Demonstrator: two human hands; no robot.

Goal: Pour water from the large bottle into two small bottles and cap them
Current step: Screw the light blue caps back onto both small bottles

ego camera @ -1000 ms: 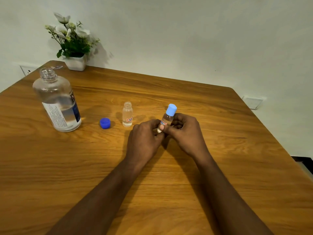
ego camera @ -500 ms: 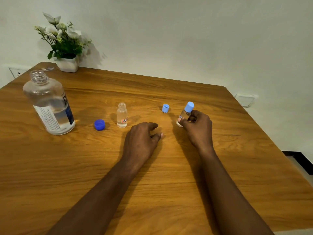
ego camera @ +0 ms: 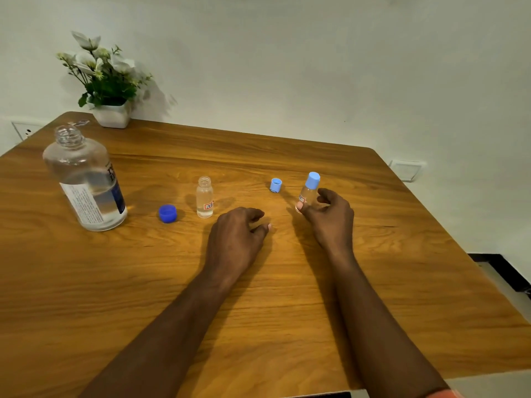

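The large clear bottle (ego camera: 86, 182) stands uncapped at the left, part full of water. Its dark blue cap (ego camera: 167, 214) lies to its right. An open small bottle (ego camera: 205, 198) holding water stands beside that cap. A loose light blue cap (ego camera: 275, 185) lies on its side further right. The second small bottle (ego camera: 309, 191), wearing a light blue cap, stands on the table. My right hand (ego camera: 330, 219) is around it with fingers spread; only the thumb tip touches its base. My left hand (ego camera: 235, 237) rests on the table, loosely curled and holding nothing.
The wooden table (ego camera: 287, 297) has a rounded far-right corner, and its right edge drops to the floor. A white pot of flowers (ego camera: 110, 110) sits at the far left corner against the wall. Wall sockets (ego camera: 24, 130) (ego camera: 406, 169) show behind the table.
Both hands held the capped small bottle; my right hand carried it right, set it down and loosened its fingers. My left hand let go and dropped to the table.
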